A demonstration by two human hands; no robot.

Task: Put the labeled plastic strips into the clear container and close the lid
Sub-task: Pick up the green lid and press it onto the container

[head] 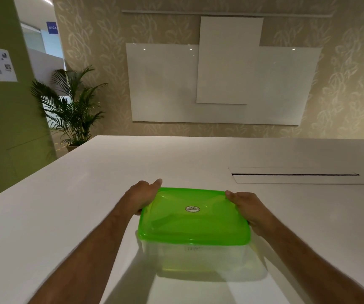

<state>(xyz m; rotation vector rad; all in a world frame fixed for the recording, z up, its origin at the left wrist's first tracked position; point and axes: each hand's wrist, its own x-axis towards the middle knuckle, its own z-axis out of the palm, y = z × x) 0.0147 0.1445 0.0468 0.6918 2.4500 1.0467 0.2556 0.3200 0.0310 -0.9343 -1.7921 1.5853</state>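
A: Biggest first?
B: White table point(89, 194), then clear container point(198, 257) on it, near edge, green lid point(189, 224) on top.
A: Hands?
B: Left hand point(141, 198) and right hand point(246, 207) grip opposite lid sides. Strips unclear inside.

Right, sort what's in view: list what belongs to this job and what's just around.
Job: container, clear, on the table; green lid on it; left hand and right hand gripping the lid's edges.
Around: plant, whiteboards, wall notice, table slot.
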